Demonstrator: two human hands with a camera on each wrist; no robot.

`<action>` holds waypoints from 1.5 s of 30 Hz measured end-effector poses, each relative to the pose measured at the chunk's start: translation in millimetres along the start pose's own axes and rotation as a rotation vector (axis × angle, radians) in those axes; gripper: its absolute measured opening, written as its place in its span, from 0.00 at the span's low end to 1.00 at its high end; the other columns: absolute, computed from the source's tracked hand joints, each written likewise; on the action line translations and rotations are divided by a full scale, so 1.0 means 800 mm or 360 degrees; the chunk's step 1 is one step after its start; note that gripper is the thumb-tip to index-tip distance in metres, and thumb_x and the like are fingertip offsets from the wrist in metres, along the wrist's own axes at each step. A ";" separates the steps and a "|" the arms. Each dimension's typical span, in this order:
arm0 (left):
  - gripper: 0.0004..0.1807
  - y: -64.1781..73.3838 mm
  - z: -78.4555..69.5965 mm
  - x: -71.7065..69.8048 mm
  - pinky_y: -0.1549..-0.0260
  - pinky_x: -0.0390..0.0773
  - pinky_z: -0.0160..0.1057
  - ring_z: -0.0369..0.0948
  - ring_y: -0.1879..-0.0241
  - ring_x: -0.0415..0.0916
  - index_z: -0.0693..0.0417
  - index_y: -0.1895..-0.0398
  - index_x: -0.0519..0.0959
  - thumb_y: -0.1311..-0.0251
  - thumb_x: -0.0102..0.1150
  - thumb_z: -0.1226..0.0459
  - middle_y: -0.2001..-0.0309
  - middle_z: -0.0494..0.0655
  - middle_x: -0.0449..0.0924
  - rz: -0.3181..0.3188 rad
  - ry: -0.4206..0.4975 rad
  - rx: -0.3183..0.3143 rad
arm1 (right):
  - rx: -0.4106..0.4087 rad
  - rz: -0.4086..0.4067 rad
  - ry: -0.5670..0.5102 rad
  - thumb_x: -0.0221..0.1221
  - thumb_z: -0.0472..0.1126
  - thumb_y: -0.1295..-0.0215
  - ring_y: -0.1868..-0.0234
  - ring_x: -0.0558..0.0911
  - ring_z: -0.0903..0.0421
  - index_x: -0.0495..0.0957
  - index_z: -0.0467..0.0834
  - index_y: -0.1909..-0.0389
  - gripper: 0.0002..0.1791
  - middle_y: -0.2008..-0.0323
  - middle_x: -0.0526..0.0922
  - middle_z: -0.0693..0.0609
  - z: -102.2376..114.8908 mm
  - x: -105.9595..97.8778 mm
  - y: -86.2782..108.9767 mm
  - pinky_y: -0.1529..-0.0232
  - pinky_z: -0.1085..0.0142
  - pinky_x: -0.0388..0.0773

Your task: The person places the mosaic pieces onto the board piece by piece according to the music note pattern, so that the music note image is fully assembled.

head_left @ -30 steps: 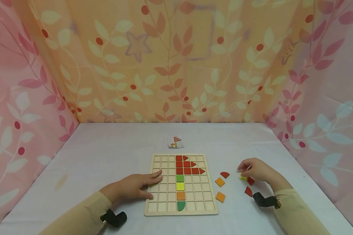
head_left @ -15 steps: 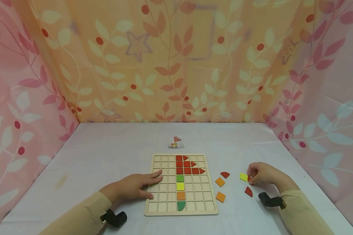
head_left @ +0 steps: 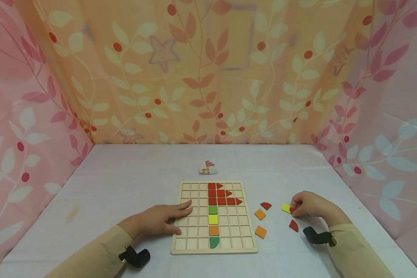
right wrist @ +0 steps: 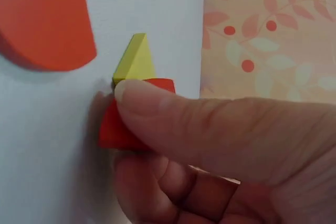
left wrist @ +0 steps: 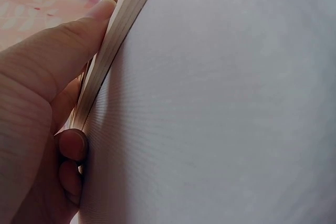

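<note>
My right hand (head_left: pixel 311 204) pinches a red quarter-circle piece (right wrist: pixel 115 129), with the thumb across its face. Overlapping that piece in the right wrist view is a yellow piece (right wrist: pixel 135 59), which looks square in the head view. Just in front lies another red quarter-circle (head_left: pixel 293 226). My left hand (head_left: pixel 160 219) rests on the left side of a wooden grid board (head_left: pixel 213 252), fingers stretched over its cells and thumb at the rim (left wrist: pixel 113 40). A column on the board holds red squares, a green square (head_left: pixel 213 210), yellow and orange squares, and a green quarter-circle (head_left: pixel 214 242); red triangles end the top rows.
Between the board and my right hand lie two orange squares (head_left: pixel 260 214) and a red rounded piece (head_left: pixel 265 205). Behind the board sits a small printed card (head_left: pixel 207 166) with a coloured grid picture. Patterned curtains (head_left: pixel 201 77) stand around the white table (head_left: pixel 125 170).
My right hand has moved from above the yellow square to the red quarter-circle beside it, and now pinches that piece, shifted slightly left. The left hand stays in place on the board.
</note>
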State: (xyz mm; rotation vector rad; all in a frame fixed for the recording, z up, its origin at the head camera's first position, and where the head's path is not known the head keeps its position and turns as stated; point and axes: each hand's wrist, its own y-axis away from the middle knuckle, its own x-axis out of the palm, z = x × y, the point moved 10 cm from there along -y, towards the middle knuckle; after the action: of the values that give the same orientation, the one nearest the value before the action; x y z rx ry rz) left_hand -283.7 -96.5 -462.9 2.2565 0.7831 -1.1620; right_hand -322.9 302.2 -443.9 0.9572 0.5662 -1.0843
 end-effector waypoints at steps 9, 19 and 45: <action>0.40 -0.001 0.001 0.001 0.40 0.58 0.50 0.38 0.32 0.50 0.29 0.33 0.55 0.51 0.53 0.37 0.30 0.29 0.45 0.0001 -0.0023 0.0007 | -0.0073 -0.0093 -0.0115 0.63 0.41 0.45 0.73 0.69 0.54 0.79 0.44 0.75 0.06 0.77 0.75 0.51 0.033 -0.003 -0.005 0.74 0.65 0.64; 0.40 -0.001 -0.003 -0.001 0.40 0.59 0.48 0.38 0.32 0.50 0.33 0.32 0.55 0.49 0.53 0.39 0.29 0.32 0.45 -0.0004 -0.0052 0.0045 | -0.0224 -0.0119 -0.0299 0.60 0.34 0.46 0.77 0.71 0.55 0.78 0.43 0.69 0.03 0.78 0.75 0.50 0.098 0.027 -0.017 0.78 0.66 0.68; 0.40 0.000 -0.006 -0.003 0.40 0.60 0.48 0.39 0.33 0.51 0.35 0.32 0.56 0.48 0.53 0.39 0.29 0.34 0.45 0.0000 -0.0065 0.0064 | -0.0757 0.0155 -0.0139 0.52 0.29 0.42 0.67 0.72 0.57 0.83 0.47 0.63 0.15 0.67 0.75 0.53 0.249 0.113 -0.016 0.67 0.64 0.69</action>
State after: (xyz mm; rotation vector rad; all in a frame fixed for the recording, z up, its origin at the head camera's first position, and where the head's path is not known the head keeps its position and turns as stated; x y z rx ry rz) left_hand -282.1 -94.1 -458.5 2.2579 0.7503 -1.2308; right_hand -310.8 84.5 -420.5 0.5138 0.6610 -0.8459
